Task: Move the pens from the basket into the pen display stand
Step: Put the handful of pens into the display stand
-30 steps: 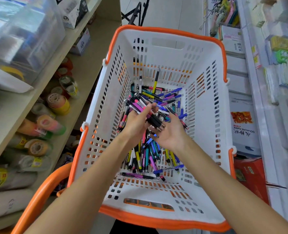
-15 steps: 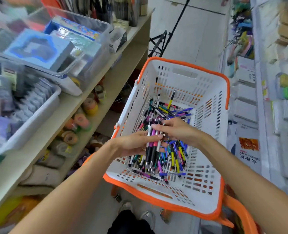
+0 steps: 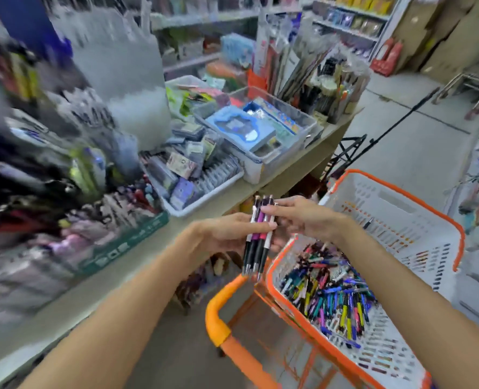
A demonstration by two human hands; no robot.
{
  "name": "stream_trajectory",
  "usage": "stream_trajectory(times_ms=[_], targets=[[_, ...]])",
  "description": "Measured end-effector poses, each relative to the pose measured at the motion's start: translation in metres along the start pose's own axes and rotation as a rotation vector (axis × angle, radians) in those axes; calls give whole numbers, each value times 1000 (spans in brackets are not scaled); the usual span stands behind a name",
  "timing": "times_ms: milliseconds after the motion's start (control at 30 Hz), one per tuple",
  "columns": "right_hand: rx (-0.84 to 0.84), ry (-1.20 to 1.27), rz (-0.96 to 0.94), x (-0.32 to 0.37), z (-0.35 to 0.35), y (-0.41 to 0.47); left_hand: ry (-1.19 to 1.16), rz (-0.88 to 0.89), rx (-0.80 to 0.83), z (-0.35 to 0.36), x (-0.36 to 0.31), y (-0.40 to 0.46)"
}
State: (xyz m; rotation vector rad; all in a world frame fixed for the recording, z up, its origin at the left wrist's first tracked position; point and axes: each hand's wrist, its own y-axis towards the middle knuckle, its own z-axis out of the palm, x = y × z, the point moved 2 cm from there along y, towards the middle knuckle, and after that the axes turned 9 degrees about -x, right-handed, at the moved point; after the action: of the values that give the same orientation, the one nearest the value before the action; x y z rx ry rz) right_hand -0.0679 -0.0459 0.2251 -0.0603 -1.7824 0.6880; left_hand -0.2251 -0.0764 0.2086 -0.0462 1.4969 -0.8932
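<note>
The left hand (image 3: 229,234) grips a small bundle of black-barrelled click pens with purple and white grips (image 3: 258,237), held above the shelf's front edge, just left of the white slotted plastic basket with orange rim (image 3: 401,217). The right hand (image 3: 302,217) pinches their upper ends. They stand near upright, tips down. Best square the tips level before seeking the stand, which blur hides.
</note>
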Motion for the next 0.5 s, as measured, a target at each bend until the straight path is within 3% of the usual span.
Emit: stream_trajectory(times_ms=[133, 300, 500], targets=[[108, 6, -30, 59, 59, 2, -30, 100, -165, -57, -11, -70], [121, -73, -94, 129, 154, 4, -25, 169, -378, -130, -14, -159], [103, -206, -253, 187, 258, 9, -126, 237, -500, -195, -12, -246]])
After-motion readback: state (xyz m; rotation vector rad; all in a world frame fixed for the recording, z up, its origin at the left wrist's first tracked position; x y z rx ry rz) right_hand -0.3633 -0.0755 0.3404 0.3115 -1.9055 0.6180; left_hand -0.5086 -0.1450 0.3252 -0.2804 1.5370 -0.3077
